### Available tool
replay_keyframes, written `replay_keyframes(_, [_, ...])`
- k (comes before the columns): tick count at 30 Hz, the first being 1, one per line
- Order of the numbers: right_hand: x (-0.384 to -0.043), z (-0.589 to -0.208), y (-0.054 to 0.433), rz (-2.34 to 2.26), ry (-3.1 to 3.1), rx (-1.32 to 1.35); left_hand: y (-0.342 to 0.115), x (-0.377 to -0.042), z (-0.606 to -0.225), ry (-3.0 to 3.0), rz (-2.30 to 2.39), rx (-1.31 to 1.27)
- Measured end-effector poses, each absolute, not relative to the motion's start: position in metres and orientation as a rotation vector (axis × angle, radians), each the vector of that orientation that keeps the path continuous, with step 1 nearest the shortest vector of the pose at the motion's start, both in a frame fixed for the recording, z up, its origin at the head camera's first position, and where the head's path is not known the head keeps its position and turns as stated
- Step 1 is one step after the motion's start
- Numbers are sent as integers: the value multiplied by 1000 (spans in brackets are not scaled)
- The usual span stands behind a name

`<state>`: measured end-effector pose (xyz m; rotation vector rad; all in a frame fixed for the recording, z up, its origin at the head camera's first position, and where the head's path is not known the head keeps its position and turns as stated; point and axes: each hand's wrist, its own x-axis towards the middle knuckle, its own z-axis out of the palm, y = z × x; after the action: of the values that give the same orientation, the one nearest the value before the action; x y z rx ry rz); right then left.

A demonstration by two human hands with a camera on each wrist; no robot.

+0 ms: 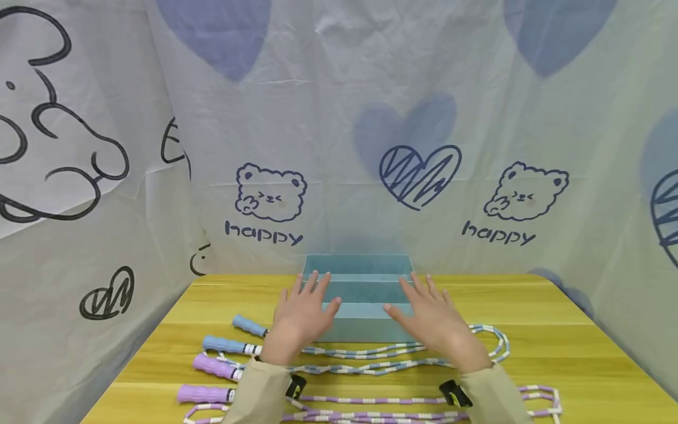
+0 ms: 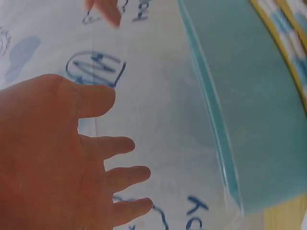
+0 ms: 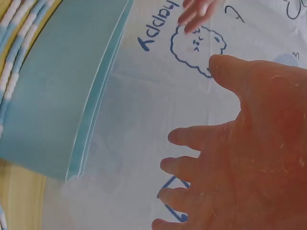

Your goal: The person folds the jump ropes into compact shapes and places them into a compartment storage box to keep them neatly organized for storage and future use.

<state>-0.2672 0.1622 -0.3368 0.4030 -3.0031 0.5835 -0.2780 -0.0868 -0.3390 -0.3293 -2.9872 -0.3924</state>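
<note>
My left hand (image 1: 301, 323) and right hand (image 1: 436, 325) hover palm down, fingers spread, at either side of a light blue box (image 1: 365, 330). Neither hand holds anything. Both wrist views show the fingers extended and apart from the box wall (image 2: 259, 110). Crosswise inside the box runs a divider (image 1: 365, 277). In front of the box lies a blue-and-white beaded jump rope (image 1: 365, 370) with two blue handles (image 1: 225, 344) to the left. Nearer me is a purple-and-white beaded jump rope (image 1: 371, 400) with two purple handles (image 1: 203, 394). My forearms hide parts of both ropes.
The wooden table (image 1: 561, 347) bears the box near its back edge. Behind hangs a pale cloth (image 1: 339, 194) printed with hearts and bears, and it continues along both sides. A dark band (image 1: 455, 393) circles each sleeve near the wrist.
</note>
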Motion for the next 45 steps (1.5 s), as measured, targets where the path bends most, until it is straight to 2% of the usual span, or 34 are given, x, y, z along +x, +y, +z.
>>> replay_keyframes(15, [-268,-333,205,603,-2988,302,-189,-281,-334,-3021,-452,-191])
replay_keyframes(21, [-271,-338,194,718,-2928,508,-225,-283,-350,-3081,-638,-421])
replay_keyframes(26, [-275,-356,168,1012,-2920,942,-234,-297,-374,-3159,-980,-490])
replay_keyframes(29, [-276,-372,154,1055,-2964,1084,-237,-305,-388,-3196,-1006,-454])
replay_keyframes(37, [-278,-408,138,766,-3075,1055,-238,-313,-402,-3217,-808,-427])
replay_keyframes(45, [-276,-414,136,653,-2968,950,-233,-309,-397,-3313,-743,-373])
